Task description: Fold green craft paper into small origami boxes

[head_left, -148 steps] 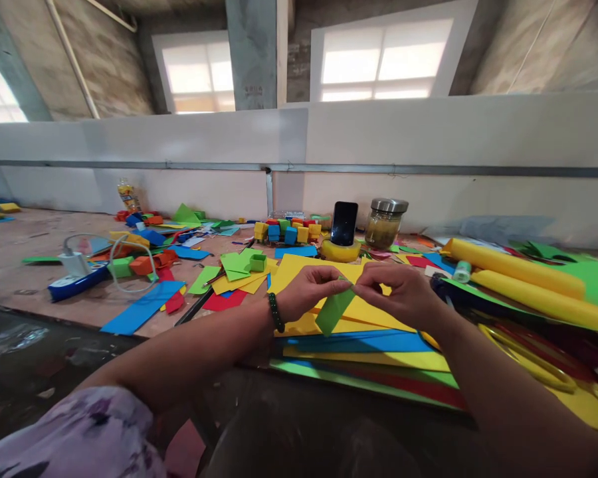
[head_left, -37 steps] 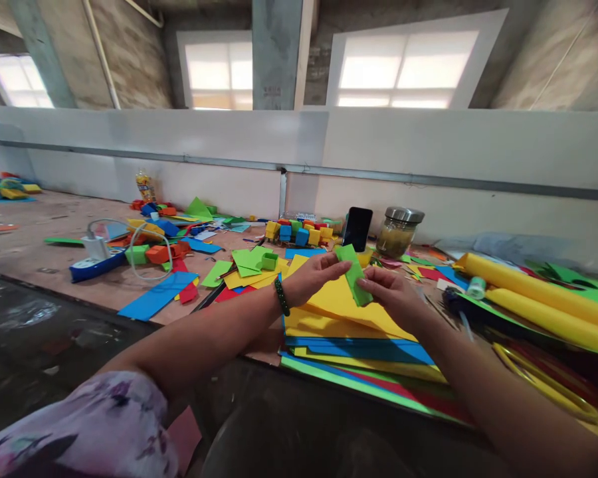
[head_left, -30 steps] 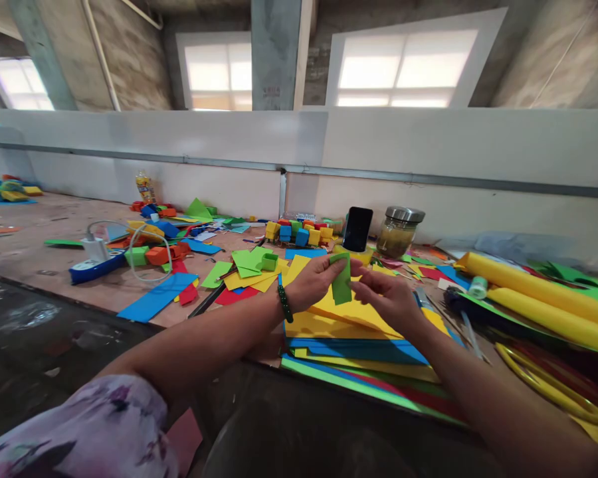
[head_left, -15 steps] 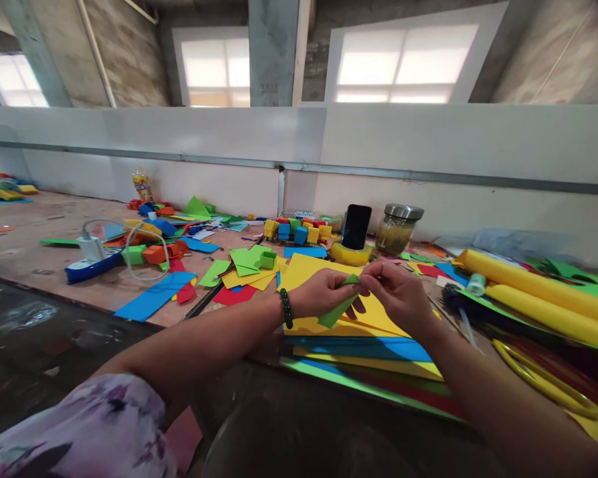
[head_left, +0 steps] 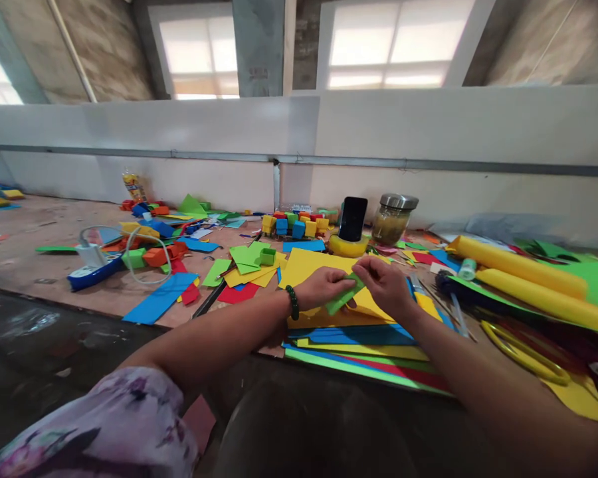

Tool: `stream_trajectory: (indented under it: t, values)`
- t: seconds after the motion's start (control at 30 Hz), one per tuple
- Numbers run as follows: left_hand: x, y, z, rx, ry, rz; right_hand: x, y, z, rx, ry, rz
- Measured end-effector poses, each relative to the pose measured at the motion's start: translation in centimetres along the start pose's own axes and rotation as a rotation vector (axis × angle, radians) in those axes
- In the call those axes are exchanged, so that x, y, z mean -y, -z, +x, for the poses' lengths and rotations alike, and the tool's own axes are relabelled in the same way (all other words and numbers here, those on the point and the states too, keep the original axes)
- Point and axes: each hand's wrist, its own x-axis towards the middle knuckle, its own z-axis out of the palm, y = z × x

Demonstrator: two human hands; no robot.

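Note:
A small green foam or paper piece (head_left: pixel 339 300) is held up between my two hands, above a stack of coloured sheets. My left hand (head_left: pixel 323 288), with a dark beaded bracelet at the wrist, is closed on its left side. At the upper right corner of the piece, my right hand (head_left: pixel 383 284) pinches with thumb and forefinger. Beneath both hands lies a yellow sheet (head_left: pixel 303 264), the top of the stack with blue, green and red edges. Left of it are loose green pieces (head_left: pixel 246 257) and a small green box (head_left: pixel 268 255).
A phone (head_left: pixel 353 219) leans on a yellow tape roll (head_left: pixel 347 246) beside a lidded jar (head_left: pixel 395 220). Several coloured cubes (head_left: pixel 299 229) stand behind. Yellow rolls (head_left: pixel 523 265) and yellow-handled scissors (head_left: pixel 523 352) lie right; a power strip (head_left: pixel 96 272) with a cable is left.
The view has shifted slightly. My hands remain on the green piece, with the right hand drawn a little closer and more of its fingers curled by the piece's upper corner.

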Motion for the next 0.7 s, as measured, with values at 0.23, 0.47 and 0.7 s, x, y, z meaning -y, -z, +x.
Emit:
stream_trajectory:
  t: [0.23,0.47,0.7]
  values:
    - [0.7,1.6,0.2,-0.279,-0.079,0.846,-2.9,-1.0,0.4,0.149,-0.129,-0.267]
    - [1.7,1.7,0.1,-0.110,-0.303,1.302,-3.4,-1.6,0.0,0.320,-0.313,-0.459]
    - [2.1,1.5,-0.1,0.083,-0.353,1.231,-3.2,-0.9,0.0,0.391,-0.461,-0.518]
